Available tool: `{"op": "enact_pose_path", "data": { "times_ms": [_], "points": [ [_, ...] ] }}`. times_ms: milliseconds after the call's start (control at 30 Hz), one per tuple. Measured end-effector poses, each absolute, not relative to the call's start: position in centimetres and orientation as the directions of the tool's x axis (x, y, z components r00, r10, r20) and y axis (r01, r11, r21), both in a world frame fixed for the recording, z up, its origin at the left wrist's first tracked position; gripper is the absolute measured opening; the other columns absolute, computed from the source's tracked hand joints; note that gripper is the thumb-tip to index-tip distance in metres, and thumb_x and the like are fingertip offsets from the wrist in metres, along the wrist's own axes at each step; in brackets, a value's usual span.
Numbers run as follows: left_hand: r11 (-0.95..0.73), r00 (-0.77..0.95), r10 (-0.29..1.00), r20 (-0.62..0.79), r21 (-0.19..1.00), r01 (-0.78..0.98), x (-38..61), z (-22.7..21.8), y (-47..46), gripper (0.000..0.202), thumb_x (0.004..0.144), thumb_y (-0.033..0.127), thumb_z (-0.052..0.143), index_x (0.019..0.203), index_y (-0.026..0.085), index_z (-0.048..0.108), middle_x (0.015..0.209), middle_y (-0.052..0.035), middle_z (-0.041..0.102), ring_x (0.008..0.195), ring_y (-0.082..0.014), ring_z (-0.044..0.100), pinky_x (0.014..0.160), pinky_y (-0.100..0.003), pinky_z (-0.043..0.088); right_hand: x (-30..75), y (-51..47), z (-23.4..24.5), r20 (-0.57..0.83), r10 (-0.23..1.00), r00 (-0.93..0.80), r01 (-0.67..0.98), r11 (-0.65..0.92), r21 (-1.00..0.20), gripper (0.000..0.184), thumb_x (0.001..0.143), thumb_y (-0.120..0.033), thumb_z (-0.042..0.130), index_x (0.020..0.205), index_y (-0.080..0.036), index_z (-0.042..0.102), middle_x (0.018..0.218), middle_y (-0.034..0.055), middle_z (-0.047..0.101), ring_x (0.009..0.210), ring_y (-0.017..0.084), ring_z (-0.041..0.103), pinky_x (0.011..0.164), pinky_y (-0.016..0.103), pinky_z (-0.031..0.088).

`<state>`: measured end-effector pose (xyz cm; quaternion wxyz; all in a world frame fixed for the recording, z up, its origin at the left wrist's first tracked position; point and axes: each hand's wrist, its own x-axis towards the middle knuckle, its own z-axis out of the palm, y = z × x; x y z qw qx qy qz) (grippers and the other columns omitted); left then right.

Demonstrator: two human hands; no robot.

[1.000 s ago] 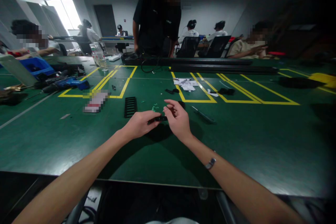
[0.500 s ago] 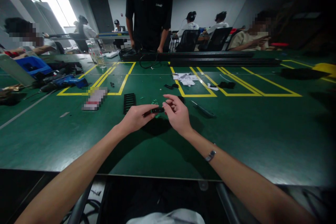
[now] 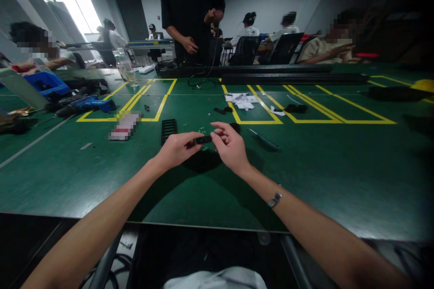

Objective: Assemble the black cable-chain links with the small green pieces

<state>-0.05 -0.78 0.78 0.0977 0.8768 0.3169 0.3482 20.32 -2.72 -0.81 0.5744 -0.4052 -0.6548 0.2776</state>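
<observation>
Black part (image 3: 203,139): clamped between my left grip (image 3: 176,150) and right grip (image 3: 230,146), right of the slotted tray (image 3: 168,130).
Risk: fingertip hold only; it may slip and drop.

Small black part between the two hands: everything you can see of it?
The small black part is a short dark bar, plastic by its look, lying roughly level. The left hand pinches its left end, the right hand its right end, above the green table. Finer detail is too small to tell.

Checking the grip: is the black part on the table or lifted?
Lifted: the part is pinched between left hand and right hand, above the table.
</observation>
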Motion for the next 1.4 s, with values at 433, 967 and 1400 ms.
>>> {"op": "enact_pose_path", "data": {
  "times_ms": [433, 967, 1400],
  "points": [
    [-0.769, 0.586, 0.639, 0.498, 0.407, 0.493, 0.17, 0.95, -1.22, 0.031, 0.088, 0.045, 0.066, 0.093, 0.015, 0.062, 0.071, 0.0014, 0.058, 0.059, -0.0082, 0.048, 0.055, -0.019, 0.035, 20.20, -2.84, -0.62, 0.518, 0.855, -0.026, 0.188, 0.513, -0.837, 0.027, 0.094, -0.032, 0.059, 0.120, -0.023, 0.060, 0.088, 0.0028, 0.060, 0.061, 0.013, 0.057, 0.051, 0.025, 0.047],
    [-0.810, 0.685, 0.581, 0.439, 0.395, 0.434, 0.56, 1.16, -1.51, 0.041, 0.086, 0.055, 0.064, 0.081, 0.016, 0.054, 0.068, 0.0035, 0.052, 0.059, -0.0086, 0.044, 0.055, -0.021, 0.030, 20.39, -2.80, -0.48, 0.491, 0.867, -0.082, 0.199, 0.497, -0.845, 0.025, 0.093, -0.030, 0.060, 0.116, -0.022, 0.064, 0.094, 0.0040, 0.063, 0.068, 0.014, 0.062, 0.055, 0.024, 0.051],
    [-0.788, 0.632, 0.615, 0.471, 0.362, 0.498, 0.58, 0.90, -1.53, 0.058, 0.081, 0.062, 0.067, 0.119, 0.019, 0.057, 0.076, 0.0009, 0.059, 0.061, -0.0110, 0.053, 0.057, -0.020, 0.036, 20.31, -2.89, -0.33, 0.499, 0.860, -0.108, 0.180, 0.511, -0.841, 0.024, 0.092, -0.030, 0.061, 0.114, -0.021, 0.065, 0.091, 0.0038, 0.066, 0.071, 0.016, 0.064, 0.059, 0.026, 0.053]
  ]
}}
